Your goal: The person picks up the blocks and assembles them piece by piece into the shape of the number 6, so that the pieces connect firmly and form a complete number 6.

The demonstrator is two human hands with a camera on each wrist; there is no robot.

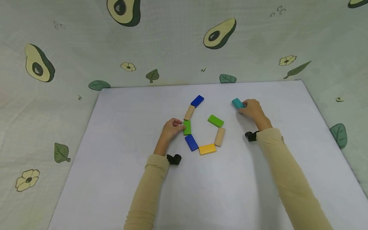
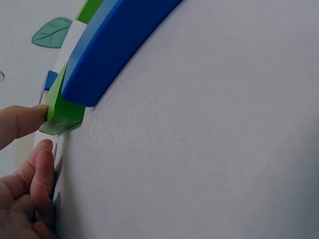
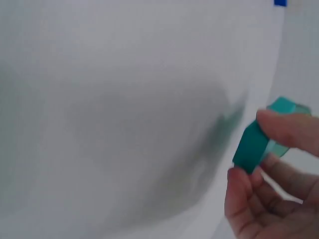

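My right hand point(image 1: 252, 108) pinches a teal block point(image 1: 238, 103) between thumb and fingers, at the right of the block arrangement. In the right wrist view the teal block point(image 3: 252, 145) is held over the white surface, its shadow falling apart from it. My left hand point(image 1: 171, 128) is at the left side of the arrangement. Its thumb point(image 2: 25, 123) touches a green block point(image 2: 65, 112), while the other fingers lie loosely bent and apart from the block. Below that green block point(image 1: 187, 127) sits a blue block point(image 1: 191, 142); above it lies a plain wooden block point(image 1: 189, 112).
A second blue block point(image 1: 197, 101) tops the open curve. Its bottom is a yellow block point(image 1: 207, 149); another wooden block point(image 1: 219, 137) and a green block point(image 1: 215, 120) form the right side. Everything lies on a white table point(image 1: 115, 191) before an avocado-print cloth point(image 1: 172, 41).
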